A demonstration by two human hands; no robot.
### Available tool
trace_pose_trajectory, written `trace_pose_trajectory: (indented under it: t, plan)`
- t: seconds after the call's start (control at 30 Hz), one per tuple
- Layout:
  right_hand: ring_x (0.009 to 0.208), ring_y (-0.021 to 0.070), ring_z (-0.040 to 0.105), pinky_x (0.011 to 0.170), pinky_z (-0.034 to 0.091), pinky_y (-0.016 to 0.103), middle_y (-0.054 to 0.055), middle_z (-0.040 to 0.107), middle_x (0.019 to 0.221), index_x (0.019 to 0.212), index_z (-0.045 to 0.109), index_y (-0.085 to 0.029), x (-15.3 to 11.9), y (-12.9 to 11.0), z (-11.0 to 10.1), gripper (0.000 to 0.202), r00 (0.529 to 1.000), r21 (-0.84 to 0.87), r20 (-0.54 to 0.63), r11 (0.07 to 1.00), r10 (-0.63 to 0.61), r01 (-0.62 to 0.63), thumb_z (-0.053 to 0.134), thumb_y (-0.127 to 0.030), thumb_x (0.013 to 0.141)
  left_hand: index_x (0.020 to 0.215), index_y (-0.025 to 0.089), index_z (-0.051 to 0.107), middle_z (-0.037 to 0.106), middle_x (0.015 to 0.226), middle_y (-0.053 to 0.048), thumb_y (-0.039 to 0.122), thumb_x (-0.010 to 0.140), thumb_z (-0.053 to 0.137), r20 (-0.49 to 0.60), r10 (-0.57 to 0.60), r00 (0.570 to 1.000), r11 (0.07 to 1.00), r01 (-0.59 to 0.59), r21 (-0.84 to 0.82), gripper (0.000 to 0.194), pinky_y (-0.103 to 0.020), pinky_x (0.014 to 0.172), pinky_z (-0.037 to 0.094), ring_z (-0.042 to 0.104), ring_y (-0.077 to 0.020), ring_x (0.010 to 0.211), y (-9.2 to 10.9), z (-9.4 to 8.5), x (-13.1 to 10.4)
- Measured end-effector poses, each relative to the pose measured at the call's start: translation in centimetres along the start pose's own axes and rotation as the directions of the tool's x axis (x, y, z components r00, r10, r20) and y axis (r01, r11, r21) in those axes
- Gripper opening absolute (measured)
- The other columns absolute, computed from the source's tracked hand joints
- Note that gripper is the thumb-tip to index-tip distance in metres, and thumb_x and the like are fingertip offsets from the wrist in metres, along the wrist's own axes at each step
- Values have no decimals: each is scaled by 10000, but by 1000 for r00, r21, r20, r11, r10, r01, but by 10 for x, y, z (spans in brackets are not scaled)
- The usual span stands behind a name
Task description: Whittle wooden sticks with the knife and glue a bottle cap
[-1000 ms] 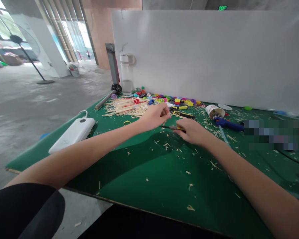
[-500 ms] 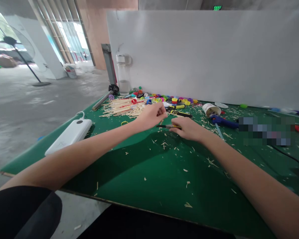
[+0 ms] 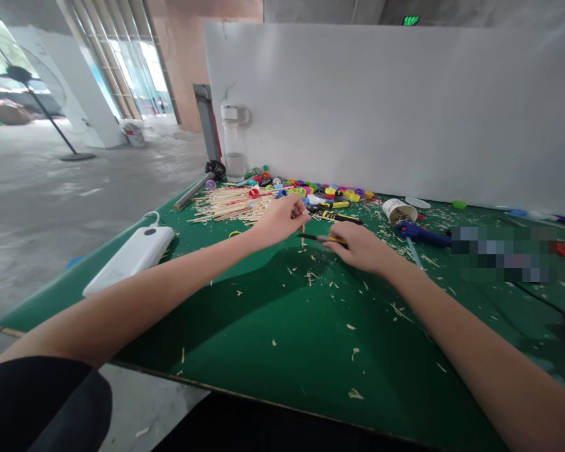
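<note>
Thin wooden stick (image 3: 303,238) pinched in left hand (image 3: 286,217) fingertips, pointed down, held just above or against green table (image 3: 245,351); contact can't be told. Knife (image 3: 317,238) clenched in right hand (image 3: 355,243), yellow handle part-covered by fingers, dark blade aimed left at the stick; whether it is touched or only crossed can't be told. Hands kept near each other, well back from near table edge. Widest open stretch found between the forearms, down to that edge, strewn with wood shavings (image 3: 355,394). Beyond the hands, room is crowded: stick pile (image 3: 230,204), bottle caps (image 3: 330,193) and black-yellow tool (image 3: 343,217) are spread there, backed by white panel (image 3: 381,107) along far edge. Left side is bordered by white power bank (image 3: 129,260), set near left edge. Right side is taken up by tipped paper cup (image 3: 398,210) and blue glue gun (image 3: 424,235).
</note>
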State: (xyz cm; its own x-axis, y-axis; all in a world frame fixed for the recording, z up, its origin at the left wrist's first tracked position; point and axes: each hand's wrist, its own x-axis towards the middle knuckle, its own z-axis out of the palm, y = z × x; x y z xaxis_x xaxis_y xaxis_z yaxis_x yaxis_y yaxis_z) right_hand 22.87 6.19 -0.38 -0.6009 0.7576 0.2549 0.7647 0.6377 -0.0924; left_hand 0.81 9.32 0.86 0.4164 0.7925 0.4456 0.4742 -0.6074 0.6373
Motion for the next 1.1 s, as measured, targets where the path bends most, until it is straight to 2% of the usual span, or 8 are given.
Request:
trace_pose_trajectory:
  t: [0.1,0.47,0.67,0.83,1.1]
  plan:
    - [682,171,427,586,315,307,41,488,744,721,348,-225,-2,1,-1,230,999,-2,-34,1000,19,-19,443,-358,884,788,191,482,643,630,11,227,817,537,16,-5,1000,1000,5,-3,72,-262,627,459,616,-112,602,2,0,-1]
    - [681,171,466,583,342,313,47,507,748,713,387,-221,-2,0,2,237,999,-3,-17,999,34,-34,491,-376,860,774,189,504,637,685,-13,237,805,556,-17,22,1000,998,-21,56,77,-267,607,430,597,-121,640,6,0,-2]
    - [704,176,516,587,364,309,56,575,793,836,486,-202,-4,0,8,199,990,79,-77,990,120,-114,566,-381,806,778,187,498,631,668,0,236,802,552,-5,30,1000,998,-30,51,76,-249,592,422,586,-111,621,13,0,-5]
    - [661,164,486,554,325,307,39,536,710,687,421,-217,-3,-4,7,239,989,67,-95,992,111,-105,573,-361,803,773,195,491,625,673,-4,237,815,535,6,42,999,997,-42,65,74,-254,582,407,572,-114,622,18,2,-7]
    - [596,145,445,541,312,308,30,531,676,679,433,-218,7,0,8,232,996,75,-22,994,83,-81,571,-359,800,756,196,480,619,686,-4,232,807,550,5,42,999,995,-42,94,94,-254,582,397,564,-116,632,22,4,-7]
